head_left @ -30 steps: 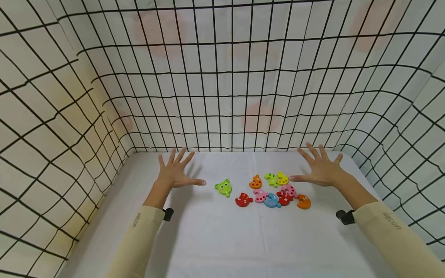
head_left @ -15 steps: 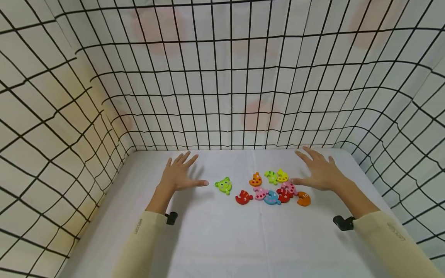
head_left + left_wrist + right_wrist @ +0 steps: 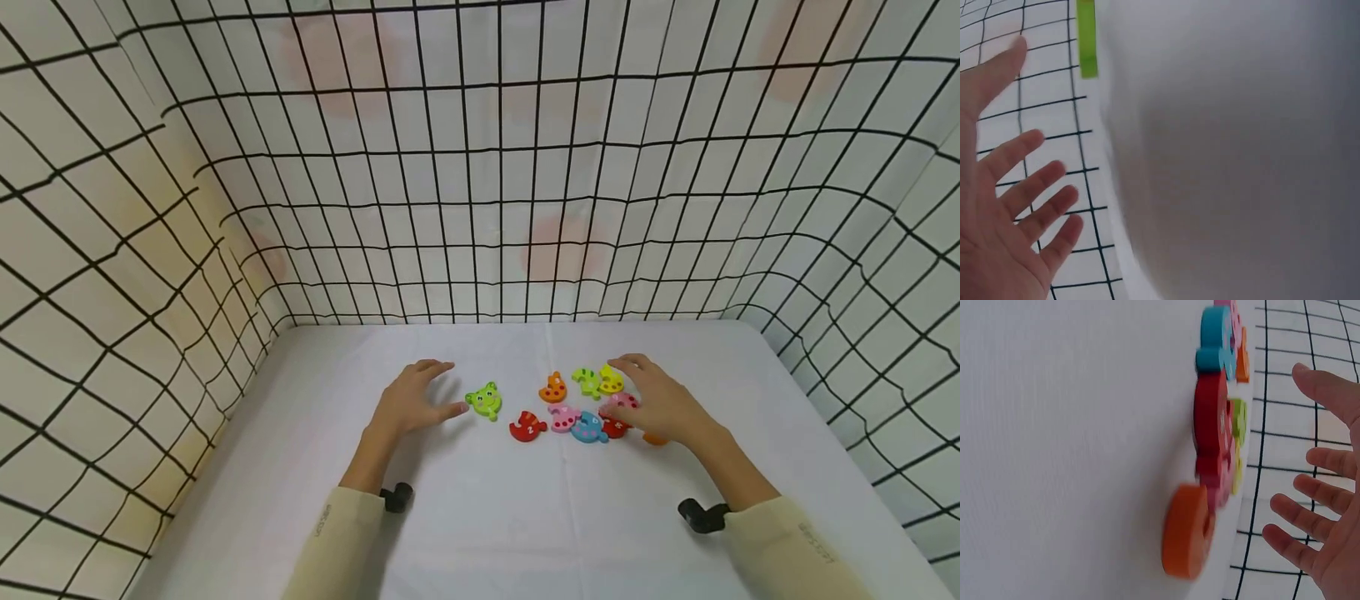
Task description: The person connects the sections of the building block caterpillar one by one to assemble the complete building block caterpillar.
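So my left hand (image 3: 412,400) is over the white counter (image 3: 480,517) with the thumb stuck out, fingers spread and a bit bent, holding nothing. The green frog (image 3: 485,402) is at its 3 o'clock, just past my thumb tip, and the left wrist view shows a gap between them. My right hand (image 3: 663,406) is much the same, fingers apart and softly curved, nothing in it, hovering above the right end of the toy pieces. In the head view that thumb crosses in front of the right pink piece (image 3: 625,400) and the right red piece (image 3: 1211,415), but the right wrist view has it clear of both. Taking the blue piece (image 3: 589,427) as the clock's centre: the left pink piece (image 3: 563,418) touches it between 9 and 10, the red 2 (image 3: 528,427) is farther out at 9, the left orange piece (image 3: 553,389) is between 10 and 11, green piece (image 3: 587,382) at 12, yellow piece (image 3: 611,381) at 1 right by the green one, right pink at 2, right red at 3, and the right orange piece (image 3: 1185,531) just past 3, partly hidden by my hand from above. Black grid (image 3: 483,177) stands along the counter's 12 o'clock edge.
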Tool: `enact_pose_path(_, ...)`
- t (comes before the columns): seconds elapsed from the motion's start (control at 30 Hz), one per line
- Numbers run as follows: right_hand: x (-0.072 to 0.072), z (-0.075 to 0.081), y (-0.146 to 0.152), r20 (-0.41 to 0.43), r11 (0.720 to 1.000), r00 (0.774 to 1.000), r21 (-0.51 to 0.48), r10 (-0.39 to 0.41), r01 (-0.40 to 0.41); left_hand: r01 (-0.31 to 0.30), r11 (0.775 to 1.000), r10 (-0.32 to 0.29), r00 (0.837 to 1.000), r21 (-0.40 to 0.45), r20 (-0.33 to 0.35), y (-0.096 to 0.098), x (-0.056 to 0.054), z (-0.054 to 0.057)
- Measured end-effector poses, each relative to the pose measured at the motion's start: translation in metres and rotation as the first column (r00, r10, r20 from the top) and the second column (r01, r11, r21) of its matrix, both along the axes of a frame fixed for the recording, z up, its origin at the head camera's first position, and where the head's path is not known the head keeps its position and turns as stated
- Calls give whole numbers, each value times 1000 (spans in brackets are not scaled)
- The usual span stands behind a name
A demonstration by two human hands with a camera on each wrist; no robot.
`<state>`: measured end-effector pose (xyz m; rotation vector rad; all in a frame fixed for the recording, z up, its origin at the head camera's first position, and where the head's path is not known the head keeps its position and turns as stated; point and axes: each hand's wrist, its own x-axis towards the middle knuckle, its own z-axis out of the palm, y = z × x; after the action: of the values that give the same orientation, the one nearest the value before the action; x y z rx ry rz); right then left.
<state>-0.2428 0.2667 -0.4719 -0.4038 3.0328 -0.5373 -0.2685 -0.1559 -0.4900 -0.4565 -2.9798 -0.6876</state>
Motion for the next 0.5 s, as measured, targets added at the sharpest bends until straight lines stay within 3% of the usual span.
enact_pose_path(0.27, 10, -20, -33, 25, 983, 999, -185, 27, -22, 11, 985, -7, 1000, 172, -25, 16, 4, -17)
enact_pose_path(0.5, 20, -28, -64, 39, 975, 999, -220, 8, 1, 106, 966, -104, 994, 236, -21, 28, 4, -27)
